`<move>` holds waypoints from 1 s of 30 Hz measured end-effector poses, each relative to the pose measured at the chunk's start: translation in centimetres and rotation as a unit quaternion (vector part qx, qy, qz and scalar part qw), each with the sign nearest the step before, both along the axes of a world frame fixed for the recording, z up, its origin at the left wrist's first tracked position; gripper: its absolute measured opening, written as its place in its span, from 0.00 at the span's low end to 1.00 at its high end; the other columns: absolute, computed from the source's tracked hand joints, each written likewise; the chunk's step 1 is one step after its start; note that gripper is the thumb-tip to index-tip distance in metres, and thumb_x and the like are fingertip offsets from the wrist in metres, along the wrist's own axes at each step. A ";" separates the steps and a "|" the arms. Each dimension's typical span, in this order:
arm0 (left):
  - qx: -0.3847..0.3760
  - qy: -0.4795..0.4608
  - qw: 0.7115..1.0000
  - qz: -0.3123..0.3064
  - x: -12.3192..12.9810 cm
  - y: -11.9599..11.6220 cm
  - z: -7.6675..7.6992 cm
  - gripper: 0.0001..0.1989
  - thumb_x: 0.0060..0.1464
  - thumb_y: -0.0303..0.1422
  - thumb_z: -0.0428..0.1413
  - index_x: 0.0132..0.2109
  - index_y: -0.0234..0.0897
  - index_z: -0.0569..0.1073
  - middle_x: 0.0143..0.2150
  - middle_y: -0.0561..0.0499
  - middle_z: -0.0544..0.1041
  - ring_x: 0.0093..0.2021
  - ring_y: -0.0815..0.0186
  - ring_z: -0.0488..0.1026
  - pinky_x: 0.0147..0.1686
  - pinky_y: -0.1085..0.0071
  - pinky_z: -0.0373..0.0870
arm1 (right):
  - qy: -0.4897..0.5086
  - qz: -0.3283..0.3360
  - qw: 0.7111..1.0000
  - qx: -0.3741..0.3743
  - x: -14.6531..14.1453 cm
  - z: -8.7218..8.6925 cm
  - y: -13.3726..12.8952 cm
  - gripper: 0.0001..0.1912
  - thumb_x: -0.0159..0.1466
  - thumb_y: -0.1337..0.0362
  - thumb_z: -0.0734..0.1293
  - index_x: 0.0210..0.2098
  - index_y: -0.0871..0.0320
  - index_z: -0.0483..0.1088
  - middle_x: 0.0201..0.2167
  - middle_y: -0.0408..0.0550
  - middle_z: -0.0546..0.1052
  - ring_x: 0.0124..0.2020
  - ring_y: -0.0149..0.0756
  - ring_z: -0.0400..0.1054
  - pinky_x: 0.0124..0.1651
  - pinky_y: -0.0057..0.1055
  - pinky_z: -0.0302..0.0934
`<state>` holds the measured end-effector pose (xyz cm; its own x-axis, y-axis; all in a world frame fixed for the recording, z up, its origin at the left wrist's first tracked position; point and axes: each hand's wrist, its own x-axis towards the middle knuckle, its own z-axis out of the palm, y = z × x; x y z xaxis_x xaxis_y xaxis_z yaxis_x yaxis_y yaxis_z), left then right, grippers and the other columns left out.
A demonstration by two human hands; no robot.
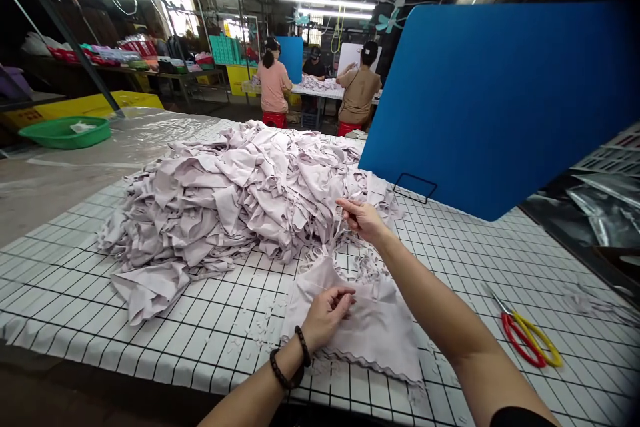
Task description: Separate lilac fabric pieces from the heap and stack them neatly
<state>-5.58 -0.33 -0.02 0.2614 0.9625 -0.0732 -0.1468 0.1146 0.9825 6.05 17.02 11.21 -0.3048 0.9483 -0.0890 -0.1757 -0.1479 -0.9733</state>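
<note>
A pale mauve garment (373,327) with a wavy lower edge and thin straps lies spread on the table in front of me. My left hand (329,312), with dark beaded bracelets at the wrist, rests on it with curled fingers pinching the cloth. Farther forward, my right hand (364,219) is closed on a thin strap (336,232), which is pulled up from the garment's top edge. Beyond both hands rises a large heap of similar mauve garments (235,193). Loose straps (367,265) lie tangled just behind the spread piece.
Scissors (530,339) with red and yellow handles lie at the right on the checked tablecloth (210,347). A big blue board (480,107) leans up on a wire stand (415,188). At the left is a green basket (67,132). Several people work at a table farther back.
</note>
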 end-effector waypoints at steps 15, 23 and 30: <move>-0.205 -0.314 0.927 0.026 -1.5 1.4 0.8 0.27 0.58 0.45 0.49 0.62 0.45 0.55 0.52 0.42 0.72 0.39 0.63 0.77 0.40 0.66 0.71 | -0.048 -0.094 0.993 0.053 -0.1 0.0 -0.8 0.17 0.49 0.52 0.72 0.26 0.61 0.71 0.15 0.41 0.70 0.09 0.21 0.49 0.10 0.24 0.39; -0.222 -0.314 0.923 0.024 -1.7 1.4 1.5 0.25 0.57 0.46 0.49 0.58 0.39 0.61 0.52 0.41 0.72 0.41 0.61 0.76 0.42 0.64 0.71 | -0.125 -0.090 0.984 0.094 -0.4 -1.2 -2.4 0.21 0.53 0.53 0.69 0.40 0.61 0.74 0.29 0.49 0.78 0.14 0.25 0.60 0.15 0.25 0.53; -0.215 -0.332 0.919 0.008 -2.0 1.8 3.8 0.31 0.56 0.55 0.43 0.47 0.31 0.69 0.46 0.39 0.74 0.39 0.60 0.75 0.40 0.62 0.72 | -0.393 -0.002 0.847 0.357 -0.4 -4.7 -6.8 0.16 0.62 0.63 0.63 0.48 0.50 0.73 0.48 0.47 0.75 0.48 0.40 0.68 0.49 0.32 0.60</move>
